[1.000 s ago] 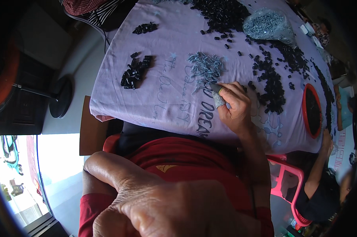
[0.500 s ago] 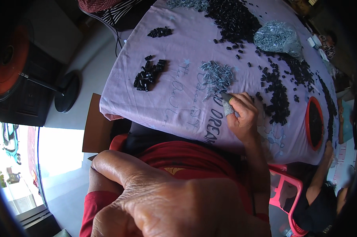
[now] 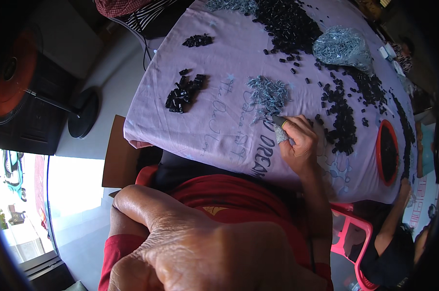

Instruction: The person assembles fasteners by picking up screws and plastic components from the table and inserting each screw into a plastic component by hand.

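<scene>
My right hand (image 3: pixel 299 141) rests on the cloth-covered table at the near edge of a pile of silver screws (image 3: pixel 269 94). Its fingers are curled in, with a dark cover on one fingertip and grey wrapping on another digit. Whatever may be pinched there is too small to make out. Large and close at the bottom is my left hand (image 3: pixel 205 254), raised over my lap with the forearm bent; its fingers are out of sight. Left of the screws lies a heap of black cylindrical pieces (image 3: pixel 184 93), and beyond it a smaller heap of black pieces (image 3: pixel 198 40).
Many black pieces (image 3: pixel 339 116) are scattered right of my hand, near a red-rimmed bowl (image 3: pixel 386 153). Farther back sit a clear bag of screws (image 3: pixel 343 48) and a big black heap (image 3: pixel 282 24). Another person's arm (image 3: pixel 396 208) reaches the right edge by a pink stool (image 3: pixel 350 225). A fan (image 3: pixel 10 72) stands left.
My left hand has shifted slightly down in the picture. My right hand stays by the screws, with almost no visible movement.
</scene>
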A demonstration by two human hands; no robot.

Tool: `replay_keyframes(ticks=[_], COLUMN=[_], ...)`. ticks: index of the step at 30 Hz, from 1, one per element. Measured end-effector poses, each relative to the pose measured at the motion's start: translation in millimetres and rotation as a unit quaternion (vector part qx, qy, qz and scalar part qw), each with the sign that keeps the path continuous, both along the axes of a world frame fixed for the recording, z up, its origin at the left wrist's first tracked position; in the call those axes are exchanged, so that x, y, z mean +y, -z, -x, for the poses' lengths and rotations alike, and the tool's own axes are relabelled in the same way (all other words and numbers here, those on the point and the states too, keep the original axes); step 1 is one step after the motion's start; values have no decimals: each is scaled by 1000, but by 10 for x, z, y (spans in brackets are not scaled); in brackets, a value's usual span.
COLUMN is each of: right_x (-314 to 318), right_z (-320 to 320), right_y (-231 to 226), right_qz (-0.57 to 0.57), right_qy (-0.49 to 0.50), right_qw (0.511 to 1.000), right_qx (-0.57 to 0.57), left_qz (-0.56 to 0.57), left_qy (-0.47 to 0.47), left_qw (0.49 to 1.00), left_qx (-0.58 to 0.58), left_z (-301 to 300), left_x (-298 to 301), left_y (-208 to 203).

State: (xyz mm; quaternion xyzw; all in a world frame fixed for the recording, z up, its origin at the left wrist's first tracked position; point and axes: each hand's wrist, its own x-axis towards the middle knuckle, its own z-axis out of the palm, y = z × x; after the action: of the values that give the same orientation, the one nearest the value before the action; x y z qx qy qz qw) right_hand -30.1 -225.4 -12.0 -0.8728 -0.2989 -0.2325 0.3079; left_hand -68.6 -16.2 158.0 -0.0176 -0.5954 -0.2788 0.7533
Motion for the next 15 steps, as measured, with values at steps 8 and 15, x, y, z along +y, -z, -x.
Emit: replay_keyframes(ticks=[8,15], right_x=[1,-38], right_z=[1,19], right_y=[-2,-1], right_qz=[0,-2], right_qy=[-1,12], right_qw=[1000,1000], right_qx=[5,16], left_qz=[2,-7], left_qy=[-30,-25], left_qw=[1000,999], left_qx=[-9,-45], left_z=[-10,-84], left_x=[32,42], left_y=[-18,-35])
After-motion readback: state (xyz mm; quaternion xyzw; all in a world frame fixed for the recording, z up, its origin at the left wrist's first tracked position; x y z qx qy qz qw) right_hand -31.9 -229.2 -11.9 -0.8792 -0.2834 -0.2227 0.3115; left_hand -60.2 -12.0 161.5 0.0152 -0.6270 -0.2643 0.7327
